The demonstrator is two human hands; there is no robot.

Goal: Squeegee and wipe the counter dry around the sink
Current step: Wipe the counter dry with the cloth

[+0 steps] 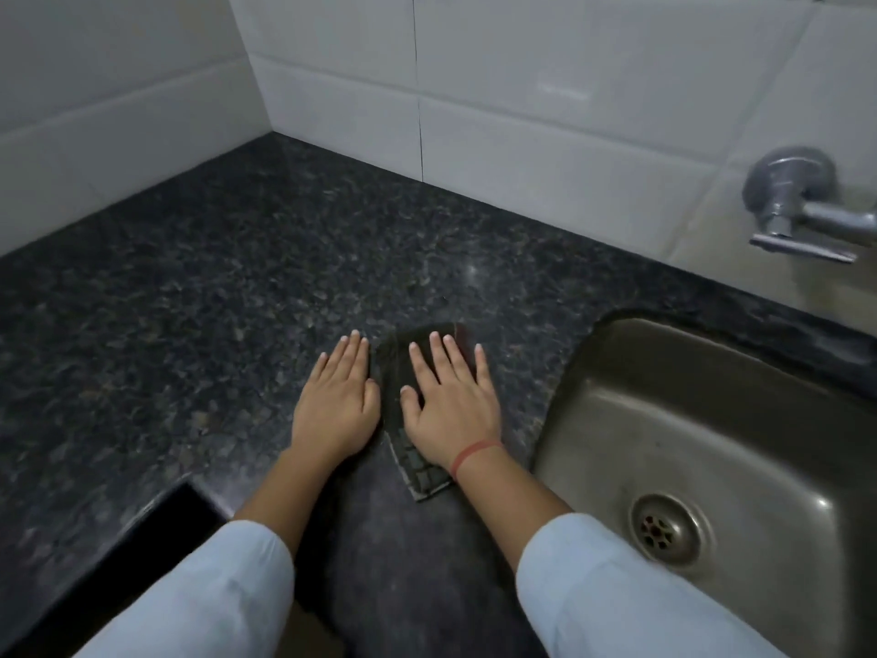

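Dark checked cloth [412, 460] lies flat on the speckled black granite desk [199, 296], pinned under the flat right hand [448, 406], left hand [339, 401] touching its edge.

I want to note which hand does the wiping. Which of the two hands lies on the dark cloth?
The right hand, with the red wrist band, lies flat on the cloth. The left hand rests on bare counter beside it.

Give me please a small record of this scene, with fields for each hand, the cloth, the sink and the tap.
left hand: flat on the counter, fingers together, beside the cloth
right hand: flat on top of the cloth, fingers spread
cloth: dark, checked, lying flat on the counter left of the sink
sink: steel, drain visible
tap: metal, on the tiled wall above the sink
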